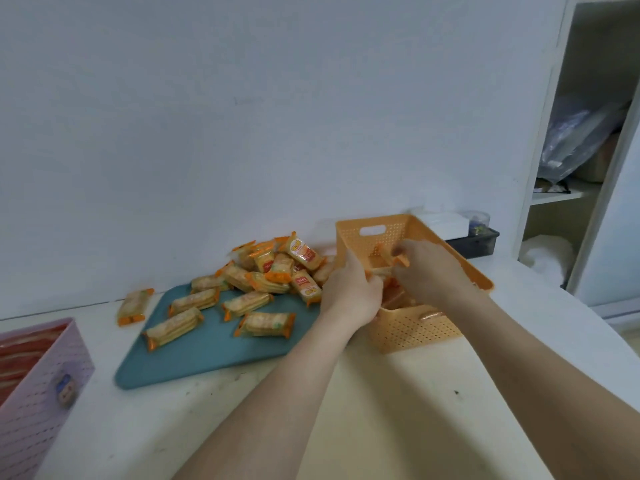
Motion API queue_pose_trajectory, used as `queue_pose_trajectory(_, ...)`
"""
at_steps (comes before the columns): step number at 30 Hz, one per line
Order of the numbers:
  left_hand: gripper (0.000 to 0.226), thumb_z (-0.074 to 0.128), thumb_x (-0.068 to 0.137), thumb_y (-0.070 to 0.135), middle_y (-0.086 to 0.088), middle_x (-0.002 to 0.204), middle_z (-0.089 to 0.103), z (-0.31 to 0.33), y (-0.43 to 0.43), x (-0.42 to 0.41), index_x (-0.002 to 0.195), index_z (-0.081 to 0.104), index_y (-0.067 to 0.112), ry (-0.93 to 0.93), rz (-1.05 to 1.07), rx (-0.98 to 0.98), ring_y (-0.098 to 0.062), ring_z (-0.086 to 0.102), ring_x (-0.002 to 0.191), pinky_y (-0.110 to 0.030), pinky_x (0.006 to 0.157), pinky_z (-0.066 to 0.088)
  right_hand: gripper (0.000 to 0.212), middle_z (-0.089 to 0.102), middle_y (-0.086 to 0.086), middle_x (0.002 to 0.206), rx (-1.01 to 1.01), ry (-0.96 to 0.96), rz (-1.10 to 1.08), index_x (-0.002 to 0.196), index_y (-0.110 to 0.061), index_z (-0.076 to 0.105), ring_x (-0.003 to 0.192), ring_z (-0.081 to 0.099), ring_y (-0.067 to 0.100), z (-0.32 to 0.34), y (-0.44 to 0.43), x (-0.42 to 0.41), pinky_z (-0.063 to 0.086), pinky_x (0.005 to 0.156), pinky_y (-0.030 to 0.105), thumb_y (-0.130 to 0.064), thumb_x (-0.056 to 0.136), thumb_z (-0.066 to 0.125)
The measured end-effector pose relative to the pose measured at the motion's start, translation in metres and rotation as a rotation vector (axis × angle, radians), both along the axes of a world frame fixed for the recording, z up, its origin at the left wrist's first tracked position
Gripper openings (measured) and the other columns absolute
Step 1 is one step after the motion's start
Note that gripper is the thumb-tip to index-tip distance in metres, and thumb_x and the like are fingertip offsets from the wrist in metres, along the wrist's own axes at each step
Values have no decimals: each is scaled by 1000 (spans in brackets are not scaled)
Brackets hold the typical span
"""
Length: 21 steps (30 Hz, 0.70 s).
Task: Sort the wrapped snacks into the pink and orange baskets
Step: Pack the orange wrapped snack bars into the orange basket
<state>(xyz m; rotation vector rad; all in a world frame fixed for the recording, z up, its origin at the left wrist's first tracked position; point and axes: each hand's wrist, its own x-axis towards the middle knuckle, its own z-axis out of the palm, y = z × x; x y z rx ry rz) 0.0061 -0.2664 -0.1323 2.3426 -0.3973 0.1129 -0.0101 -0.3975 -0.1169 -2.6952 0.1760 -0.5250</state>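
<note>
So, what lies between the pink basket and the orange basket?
The head view shows a blue-green tray between the pink basket and the orange basket, carrying scattered and piled orange-wrapped snacks; one more snack lies on the table left of it.

The orange rectangular basket and the pink rectangular basket are matt plastic, their walls pierced in a fine grid. The wrapped rectangular snacks wear glossy, crinkly film, clear with orange ends. The teal flat tray looks like smooth, matt plastic. The white tabletop is matt and scuffed.
</note>
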Motion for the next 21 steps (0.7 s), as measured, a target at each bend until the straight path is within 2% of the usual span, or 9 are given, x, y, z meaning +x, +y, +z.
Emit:
queue_pose_trajectory(4,39,51,92,25,-19,119,59,5,3,-21,127,45,8,-42,-25,108,-39,57,110,-40,81,48,34,63,6,122,209,-22,163,122,-17,61,108,59,23,29,46,3,45,91,33,-14,90,49)
queue_pose_trajectory(7,36,44,97,22,-19,124,58,-4,13,-33,128,42,5,3,-28,145,-38,56,113,-35,82,44,31,65,7,108,390,112,306,120,-18,59,77,58,18,39,77,10,45,66,27,-15,91,50)
queue_pose_trajectory(9,35,43,96,27,-18,118,61,-12,20,-36,126,41,10,101,-85,21,-39,61,103,-37,83,50,34,62,6,105,409,210,329,125,-20,55,77,54,17,38,90,14,41,60,21,-18,92,52)
queue_pose_trajectory(12,23,45,92,29,-11,94,67,-23,43,-24,110,50,17,372,-155,-384,-38,70,75,-47,69,59,50,52,1,100,499,265,289,140,-20,43,83,50,16,26,108,30,37,60,22,-20,91,54)
queue_pose_trajectory(14,17,46,90,22,-9,93,69,-25,67,-8,98,61,20,312,-53,-483,-36,70,77,-46,69,59,62,51,2,100,594,258,245,146,-21,30,86,51,19,16,120,46,39,67,25,-21,89,54)
queue_pose_trajectory(16,22,47,88,17,-4,97,70,-24,101,13,95,67,22,57,129,-361,-28,67,89,-44,78,56,75,50,7,118,644,253,173,151,-24,18,107,50,26,1,136,66,41,87,30,-31,85,54)
queue_pose_trajectory(18,28,50,89,21,1,116,66,-28,135,37,111,66,25,-155,297,-162,-24,57,110,-40,96,46,85,34,13,148,675,274,73,151,-29,10,133,37,34,-15,149,81,33,108,41,-47,78,51)
queue_pose_trajectory(20,41,48,89,38,-1,132,56,-41,166,67,128,55,24,-86,379,-106,-28,48,122,-44,105,38,87,11,13,160,700,324,20,152,-32,5,140,25,40,-34,163,97,27,113,50,-55,81,49)
queue_pose_trajectory(21,50,46,89,47,-2,140,50,-44,174,77,133,49,25,8,395,-141,-30,45,126,-47,107,37,89,9,11,160,707,351,17,152,-32,2,140,24,42,-42,165,102,27,113,52,-56,81,49)
